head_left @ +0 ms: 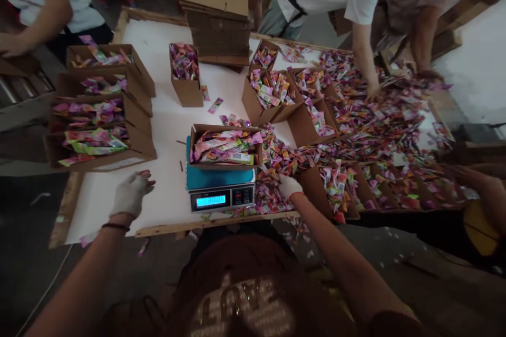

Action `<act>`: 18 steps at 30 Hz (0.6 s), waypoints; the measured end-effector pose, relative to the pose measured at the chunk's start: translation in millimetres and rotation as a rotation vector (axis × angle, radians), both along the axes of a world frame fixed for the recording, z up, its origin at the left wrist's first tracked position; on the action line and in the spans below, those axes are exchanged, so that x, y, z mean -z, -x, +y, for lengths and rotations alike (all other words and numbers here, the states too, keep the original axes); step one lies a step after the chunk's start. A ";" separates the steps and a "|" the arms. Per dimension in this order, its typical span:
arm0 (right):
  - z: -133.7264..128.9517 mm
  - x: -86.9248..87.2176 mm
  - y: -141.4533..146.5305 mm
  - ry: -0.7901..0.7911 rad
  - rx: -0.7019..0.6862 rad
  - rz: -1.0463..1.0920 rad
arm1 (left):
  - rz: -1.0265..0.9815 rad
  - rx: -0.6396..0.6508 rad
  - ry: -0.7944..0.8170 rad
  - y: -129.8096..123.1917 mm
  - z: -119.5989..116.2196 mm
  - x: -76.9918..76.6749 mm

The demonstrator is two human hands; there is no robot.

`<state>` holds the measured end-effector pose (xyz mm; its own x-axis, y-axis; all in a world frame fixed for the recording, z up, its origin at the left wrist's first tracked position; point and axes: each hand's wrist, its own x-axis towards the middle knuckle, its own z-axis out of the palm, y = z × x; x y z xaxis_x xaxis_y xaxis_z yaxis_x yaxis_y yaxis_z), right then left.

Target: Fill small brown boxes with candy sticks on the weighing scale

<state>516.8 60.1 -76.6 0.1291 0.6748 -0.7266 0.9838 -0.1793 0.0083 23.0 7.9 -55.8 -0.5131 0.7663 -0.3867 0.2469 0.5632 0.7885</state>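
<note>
- White table (pixel 166 116) heaped with colourful packets.
- Cardboard box (pixel 221 127), full, sits on a blue scale (pixel 217 179); take it by its walls.
- Loose packets (pixel 279 160) lie against the scale (light, soft, probably slippery, so best scooped).
- Gloved left hand (pixel 132 195): open, fingers spread, empty, near the scale.
- Gloved right hand (pixel 288 187): down among the packets; any grip cannot be told.

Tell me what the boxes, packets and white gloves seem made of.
The boxes look like plain brown cardboard, matte with folded flaps. The packets seem glossy printed plastic film, catching light. The gloves look like dull white fabric, probably knit.
</note>
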 end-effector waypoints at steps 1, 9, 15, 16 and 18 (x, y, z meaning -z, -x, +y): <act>10.9 -12.5 -8.8 -0.022 -0.031 0.006 | -0.007 -0.012 0.001 -5.5 -5.4 -0.8; 60.3 -119.7 -34.9 -0.204 -0.224 0.012 | 0.402 0.458 -0.333 -69.8 10.9 -56.2; 97.6 -131.1 42.9 -0.563 -0.330 0.386 | 0.766 1.016 -0.306 -133.2 78.3 -99.0; 103.1 -126.9 53.6 -0.560 -0.307 0.416 | 0.772 1.097 -0.255 -140.9 91.5 -98.3; 106.9 -113.9 65.9 -0.463 -0.193 0.372 | 0.749 1.210 -0.195 -152.6 114.6 -91.6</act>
